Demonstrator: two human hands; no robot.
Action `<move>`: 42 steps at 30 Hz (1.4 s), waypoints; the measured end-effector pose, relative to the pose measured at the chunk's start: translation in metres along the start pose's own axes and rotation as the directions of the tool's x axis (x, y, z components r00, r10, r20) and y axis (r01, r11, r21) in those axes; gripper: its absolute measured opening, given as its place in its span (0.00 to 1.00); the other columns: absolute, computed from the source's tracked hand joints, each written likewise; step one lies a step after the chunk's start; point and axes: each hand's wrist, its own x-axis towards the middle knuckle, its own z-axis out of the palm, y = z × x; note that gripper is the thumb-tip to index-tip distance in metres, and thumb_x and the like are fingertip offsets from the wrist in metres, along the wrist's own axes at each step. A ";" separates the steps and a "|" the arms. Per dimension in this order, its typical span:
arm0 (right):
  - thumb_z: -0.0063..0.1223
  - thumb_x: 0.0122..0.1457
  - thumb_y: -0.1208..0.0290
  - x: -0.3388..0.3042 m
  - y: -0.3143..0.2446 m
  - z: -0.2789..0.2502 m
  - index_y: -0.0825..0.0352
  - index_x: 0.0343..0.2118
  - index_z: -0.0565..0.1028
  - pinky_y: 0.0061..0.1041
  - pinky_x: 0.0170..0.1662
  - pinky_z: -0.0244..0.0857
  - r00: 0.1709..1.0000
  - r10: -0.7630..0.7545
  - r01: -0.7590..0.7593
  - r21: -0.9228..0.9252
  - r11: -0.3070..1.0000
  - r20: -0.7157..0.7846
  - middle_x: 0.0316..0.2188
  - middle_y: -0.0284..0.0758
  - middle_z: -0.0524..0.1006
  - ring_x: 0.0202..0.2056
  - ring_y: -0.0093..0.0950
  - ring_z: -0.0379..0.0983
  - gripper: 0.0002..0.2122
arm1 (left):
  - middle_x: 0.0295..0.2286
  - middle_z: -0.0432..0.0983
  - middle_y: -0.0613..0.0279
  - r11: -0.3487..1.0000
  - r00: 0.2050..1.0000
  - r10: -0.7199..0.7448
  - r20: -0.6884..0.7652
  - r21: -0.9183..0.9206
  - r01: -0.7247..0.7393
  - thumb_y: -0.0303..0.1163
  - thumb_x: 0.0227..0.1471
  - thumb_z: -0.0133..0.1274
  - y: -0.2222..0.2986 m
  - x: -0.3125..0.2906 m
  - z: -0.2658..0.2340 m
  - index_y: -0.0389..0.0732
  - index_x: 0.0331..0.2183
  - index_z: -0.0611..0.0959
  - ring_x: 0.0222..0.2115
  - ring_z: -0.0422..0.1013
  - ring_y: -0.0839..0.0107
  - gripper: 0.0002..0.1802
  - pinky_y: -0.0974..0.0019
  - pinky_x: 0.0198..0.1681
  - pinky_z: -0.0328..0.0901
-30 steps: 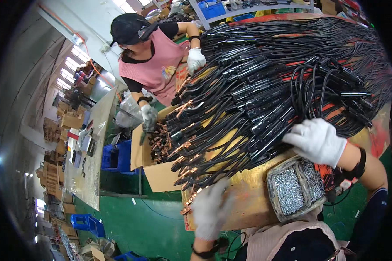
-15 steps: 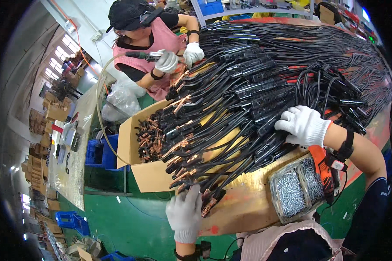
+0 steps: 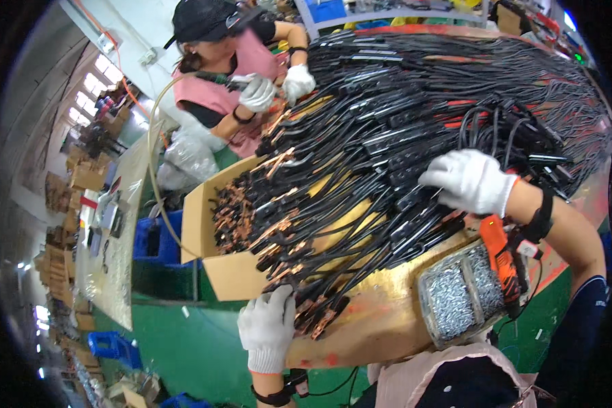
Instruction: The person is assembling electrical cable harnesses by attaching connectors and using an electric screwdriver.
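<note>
My left hand [image 3: 268, 329], in a white knit glove, is at the front left edge of the table with its fingers bent against the ends of the nearest cables. Whatever its fingertips hold is hidden. Just right of it lie copper-coloured clamps [image 3: 330, 318] on the cable ends. My right hand [image 3: 470, 181], gloved too, is over the black rectangular housings [image 3: 408, 197] in the middle of the cables. Its thumb and fingers are drawn together; I cannot see clearly what lies between them. Black cables [image 3: 360, 255] run between the clamps and the housings.
A clear tray of silver screws [image 3: 449, 302] and an orange-black power driver [image 3: 500, 255] lie near my right forearm. A cardboard box [image 3: 234, 275] of copper clamps stands at the table's left edge. Across the table, a person in pink [image 3: 217, 95] works with a hose-fed tool.
My left hand has shifted left and slightly up, away from the nearest clamp. My right hand has risen a little, its fingers drawn closer together. The cable ends nearest me have moved slightly.
</note>
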 end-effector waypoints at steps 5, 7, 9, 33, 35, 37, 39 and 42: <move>0.55 0.48 0.64 0.013 0.017 0.008 0.59 0.44 0.73 0.35 0.40 0.68 0.991 -0.036 0.055 -0.154 0.987 0.128 0.35 0.35 0.74 0.38 0.35 0.73 0.18 | 0.25 0.76 0.53 0.995 0.991 -0.032 0.130 -0.087 0.043 0.37 0.50 0.54 -0.006 -0.032 0.005 0.50 0.38 0.81 0.28 0.73 0.53 0.11 0.54 0.33 0.67; 0.56 0.47 0.63 0.027 0.020 0.007 0.60 0.44 0.74 0.36 0.42 0.67 0.963 -0.007 0.057 -0.179 0.982 0.269 0.35 0.35 0.75 0.39 0.35 0.73 0.19 | 0.26 0.76 0.52 0.997 0.995 -0.062 0.083 -0.031 0.065 0.41 0.51 0.52 -0.010 -0.042 0.020 0.52 0.40 0.80 0.28 0.73 0.51 0.13 0.51 0.31 0.67; 0.53 0.50 0.60 0.038 0.023 0.003 0.58 0.45 0.74 0.37 0.42 0.69 0.895 0.057 0.030 -0.187 0.982 0.443 0.36 0.36 0.76 0.41 0.37 0.73 0.19 | 0.26 0.76 0.52 0.997 0.993 -0.081 0.081 -0.004 0.082 0.41 0.51 0.52 -0.004 -0.043 0.023 0.52 0.39 0.80 0.28 0.73 0.51 0.12 0.52 0.32 0.67; 0.56 0.52 0.58 0.051 -0.115 -0.027 0.61 0.44 0.69 0.42 0.34 0.69 0.904 -0.425 0.331 0.549 0.768 0.049 0.34 0.44 0.75 0.34 0.46 0.75 0.19 | 0.32 0.74 0.62 0.964 0.884 0.264 -0.386 0.104 -0.243 0.24 0.32 0.59 0.033 -0.062 -0.075 0.49 0.35 0.82 0.30 0.71 0.61 0.20 0.60 0.33 0.66; 0.56 0.51 0.58 0.058 -0.112 -0.027 0.61 0.43 0.69 0.40 0.31 0.70 0.876 -0.483 0.425 0.486 0.764 -0.007 0.32 0.42 0.74 0.32 0.45 0.76 0.19 | 0.32 0.74 0.63 0.946 0.814 0.324 -0.482 0.185 -0.266 0.24 0.31 0.59 0.034 -0.065 -0.069 0.47 0.34 0.82 0.29 0.71 0.62 0.19 0.61 0.29 0.66; 0.54 0.50 0.60 0.057 -0.113 -0.028 0.60 0.35 0.71 0.35 0.24 0.70 0.877 -0.469 0.479 0.243 0.844 -0.101 0.26 0.37 0.73 0.27 0.38 0.77 0.12 | 0.34 0.73 0.63 0.947 0.848 0.322 -0.421 0.160 -0.280 0.24 0.32 0.60 0.036 -0.064 -0.070 0.47 0.34 0.82 0.28 0.70 0.63 0.19 0.62 0.28 0.66; 0.51 0.48 0.64 0.050 -0.107 -0.038 0.56 0.26 0.71 0.28 0.17 0.66 0.801 -0.447 0.419 -0.159 0.894 -0.399 0.20 0.29 0.70 0.21 0.27 0.73 0.05 | 0.35 0.73 0.63 0.946 0.793 0.306 -0.527 0.075 -0.315 0.25 0.33 0.61 0.043 -0.061 -0.059 0.47 0.33 0.82 0.28 0.70 0.62 0.18 0.62 0.29 0.66; 0.49 0.46 0.66 0.036 -0.105 -0.059 0.53 0.21 0.70 0.21 0.15 0.61 0.780 -0.406 0.362 -0.186 0.913 -0.476 0.16 0.24 0.65 0.16 0.21 0.66 0.02 | 0.34 0.74 0.60 0.950 0.821 0.248 -0.514 -0.035 -0.310 0.26 0.31 0.63 0.060 -0.053 -0.058 0.46 0.32 0.81 0.31 0.71 0.58 0.19 0.58 0.35 0.67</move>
